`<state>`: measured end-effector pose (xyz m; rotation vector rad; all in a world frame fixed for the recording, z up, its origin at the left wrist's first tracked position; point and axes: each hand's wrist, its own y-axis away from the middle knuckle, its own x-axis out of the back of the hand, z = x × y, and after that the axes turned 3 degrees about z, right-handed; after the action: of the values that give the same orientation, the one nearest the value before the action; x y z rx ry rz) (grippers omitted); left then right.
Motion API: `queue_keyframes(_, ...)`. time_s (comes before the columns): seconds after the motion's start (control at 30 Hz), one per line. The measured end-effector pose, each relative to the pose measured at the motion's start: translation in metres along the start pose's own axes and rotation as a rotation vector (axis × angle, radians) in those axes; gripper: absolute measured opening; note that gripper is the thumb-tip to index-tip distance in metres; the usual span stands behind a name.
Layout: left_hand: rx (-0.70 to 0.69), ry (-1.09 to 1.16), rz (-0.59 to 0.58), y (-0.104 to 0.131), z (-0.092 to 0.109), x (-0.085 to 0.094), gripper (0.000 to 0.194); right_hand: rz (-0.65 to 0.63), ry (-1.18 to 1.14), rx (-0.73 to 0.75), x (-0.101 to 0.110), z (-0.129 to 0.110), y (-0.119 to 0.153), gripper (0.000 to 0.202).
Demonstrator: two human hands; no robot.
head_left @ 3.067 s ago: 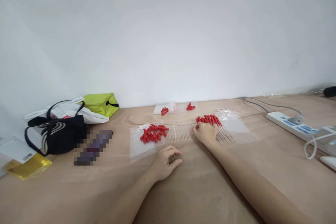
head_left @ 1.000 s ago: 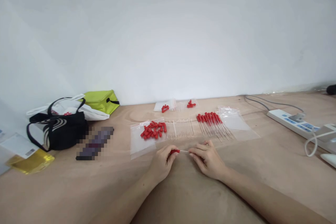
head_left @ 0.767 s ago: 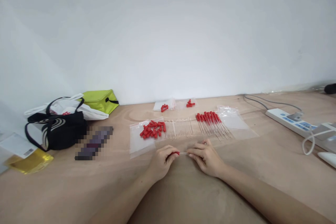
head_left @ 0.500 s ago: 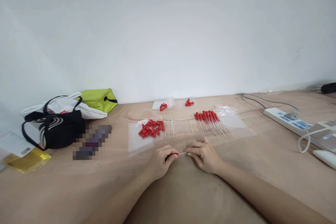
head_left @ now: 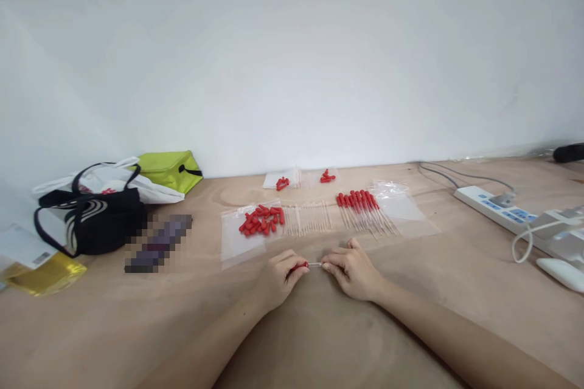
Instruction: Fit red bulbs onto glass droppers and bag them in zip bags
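Red round-ended bulb [head_left: 300, 266], slim clear tube [head_left: 314, 265]
Left hand [head_left: 278, 278] pinched on bulb, right hand [head_left: 353, 271] on tube; best kept in line.

Lower centre of the frame, and the left hand [head_left: 279, 279] has most of a rounded red cap [head_left: 301, 265] tucked out of sight! The thin pale stick [head_left: 314, 264] runs into the right hand [head_left: 351, 271], its far end hidden. Both bare forearms [head_left: 219, 335] run off the bottom edge. Middle left, a dark purple oblong [head_left: 159, 244] dissolves into square-edged blur; nobody can say what it is. Far right, the edge chops the long white power strip [head_left: 499, 211] and a black rounded object [head_left: 568, 153] above it!
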<state>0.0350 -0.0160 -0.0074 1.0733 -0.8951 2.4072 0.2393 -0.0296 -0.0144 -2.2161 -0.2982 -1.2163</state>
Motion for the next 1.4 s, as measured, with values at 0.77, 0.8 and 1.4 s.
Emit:
queue_keyframes(0.77, -0.064, 0.055, -0.088, 0.002, 0.001, -0.003, 0.015, -0.009, -0.066, -0.012, -0.002, -0.013, 0.001, 0.024)
queue_keyframes(0.8, -0.061, 0.054, -0.092, 0.002, 0.001, -0.003, 0.016, -0.015, -0.066, -0.018, -0.003, -0.013, 0.001, 0.024)
queue_keyframes(1.4, 0.184, -0.041, 0.0, -0.006, -0.019, 0.006, 0.012, 0.231, 0.334, -0.547, 0.014, 0.041, -0.049, 0.026)
